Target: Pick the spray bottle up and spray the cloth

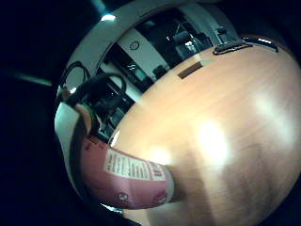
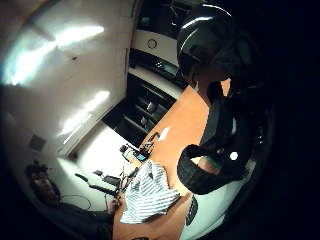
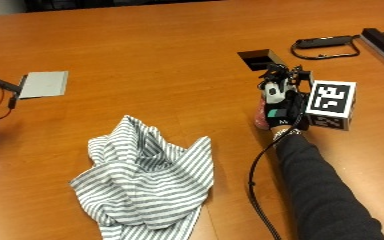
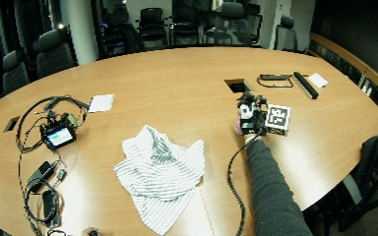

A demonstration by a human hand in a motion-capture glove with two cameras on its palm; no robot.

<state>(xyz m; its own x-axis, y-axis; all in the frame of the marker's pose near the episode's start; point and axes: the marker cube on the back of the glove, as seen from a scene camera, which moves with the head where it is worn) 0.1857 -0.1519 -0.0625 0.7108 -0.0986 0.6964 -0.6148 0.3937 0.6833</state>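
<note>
**Bottle in hand, off to the side of the cloth**

My gloved right hand (image 3: 280, 107) is curled around the pink spray bottle (image 3: 261, 116), holding it up over the table (image 3: 152, 55). Its long axis stands roughly upright, black trigger head on top; which way the nozzle faces I cannot tell. The striped cloth (image 3: 145, 177) lies crumpled on the table, well apart from the bottle, nearer my side.

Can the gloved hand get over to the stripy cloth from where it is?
Probably yes. The gloved hand, around the pink spray bottle, has only bare table between it and the stripy cloth.
</note>
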